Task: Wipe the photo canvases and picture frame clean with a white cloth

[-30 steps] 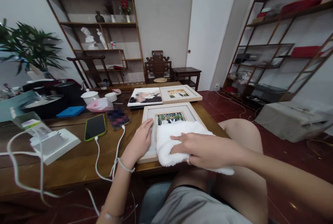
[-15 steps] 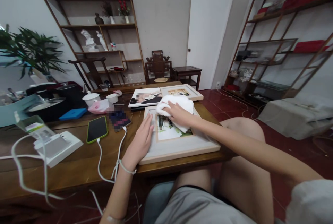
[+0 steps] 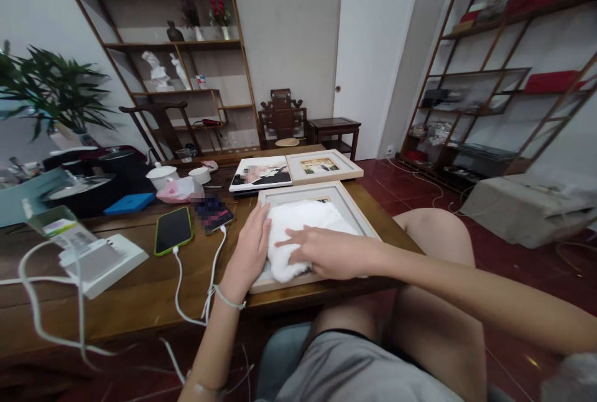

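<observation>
A light wooden picture frame (image 3: 349, 203) lies flat at the near edge of the wooden table (image 3: 135, 308). My left hand (image 3: 250, 249) rests flat on the frame's left side, fingers stretched out. My right hand (image 3: 321, 251) presses a fluffy white cloth (image 3: 298, 224) onto the frame's glass, fingers extended over the cloth. The cloth hides the photo in the frame.
Behind the frame lie a second framed photo (image 3: 323, 167) and a photo album (image 3: 261, 173). A green-cased phone (image 3: 173, 230) on a white cable, a second phone, a white box (image 3: 100, 261), cups and a pink bag sit to the left. Shelves line the walls.
My right hand has drawn the cloth from the far end of the frame back toward me, covering the photo. The left hand has stayed on the frame's left side.
</observation>
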`<state>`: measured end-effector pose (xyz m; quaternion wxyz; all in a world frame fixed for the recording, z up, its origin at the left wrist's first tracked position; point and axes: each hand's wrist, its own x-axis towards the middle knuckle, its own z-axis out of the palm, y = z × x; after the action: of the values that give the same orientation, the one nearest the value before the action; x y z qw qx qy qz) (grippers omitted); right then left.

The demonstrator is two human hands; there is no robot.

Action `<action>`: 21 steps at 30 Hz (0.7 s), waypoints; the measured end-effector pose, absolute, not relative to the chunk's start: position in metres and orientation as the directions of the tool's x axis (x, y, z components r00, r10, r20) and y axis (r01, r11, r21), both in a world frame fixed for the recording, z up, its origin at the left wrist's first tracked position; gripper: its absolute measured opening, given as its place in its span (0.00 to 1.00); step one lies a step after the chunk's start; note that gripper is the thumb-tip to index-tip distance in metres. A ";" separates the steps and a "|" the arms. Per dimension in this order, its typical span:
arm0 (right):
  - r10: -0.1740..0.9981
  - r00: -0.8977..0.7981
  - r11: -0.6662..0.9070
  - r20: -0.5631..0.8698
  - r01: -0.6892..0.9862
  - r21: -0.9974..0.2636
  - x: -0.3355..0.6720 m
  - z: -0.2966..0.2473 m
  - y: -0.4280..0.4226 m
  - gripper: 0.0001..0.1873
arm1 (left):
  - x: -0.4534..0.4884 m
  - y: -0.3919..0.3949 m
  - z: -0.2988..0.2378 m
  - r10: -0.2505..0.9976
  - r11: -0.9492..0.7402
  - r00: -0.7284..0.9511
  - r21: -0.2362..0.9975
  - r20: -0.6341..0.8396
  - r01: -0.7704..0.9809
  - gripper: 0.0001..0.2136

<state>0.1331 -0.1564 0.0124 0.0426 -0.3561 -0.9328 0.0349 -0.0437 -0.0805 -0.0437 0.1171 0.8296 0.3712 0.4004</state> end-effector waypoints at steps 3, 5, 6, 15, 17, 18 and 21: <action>0.714 -0.700 0.697 -0.005 0.711 -0.090 0.150 0.021 -0.171 0.18 | -0.044 -0.080 -0.043 0.716 -0.690 0.430 0.466 0.550 0.554 0.19; 0.773 -0.629 0.625 -0.077 0.777 -0.077 0.164 0.030 -0.178 0.16 | -0.044 -0.081 -0.041 0.725 -0.680 0.435 0.454 0.534 0.576 0.18; 0.803 -0.584 0.581 -0.119 0.811 -0.066 0.172 0.036 -0.180 0.16 | -0.044 -0.081 -0.040 0.728 -0.676 0.439 0.447 0.526 0.586 0.17; 0.959 -0.285 0.278 0.005 0.932 -0.232 0.258 0.091 -0.151 0.12 | -0.043 -0.082 -0.038 0.699 -0.712 0.543 0.384 0.466 0.588 0.15; 0.974 -0.103 0.126 0.202 0.986 -0.106 0.265 0.090 -0.134 0.17 | -0.042 -0.083 -0.038 0.686 -0.726 0.559 0.387 0.466 0.568 0.14; 0.952 -0.053 0.070 0.301 0.997 -0.045 0.264 0.088 -0.126 0.18 | -0.042 -0.083 -0.038 0.682 -0.730 0.561 0.389 0.469 0.562 0.14; 0.836 -0.049 0.019 0.546 0.998 0.061 0.240 0.077 -0.102 0.20 | -0.042 -0.082 -0.038 0.679 -0.731 0.549 0.390 0.487 0.560 0.13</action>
<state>0.2396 -0.1017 0.0765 0.1829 -0.6648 -0.6898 -0.2208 -0.0418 -0.0822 -0.0378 0.0947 0.8748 0.3541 0.3168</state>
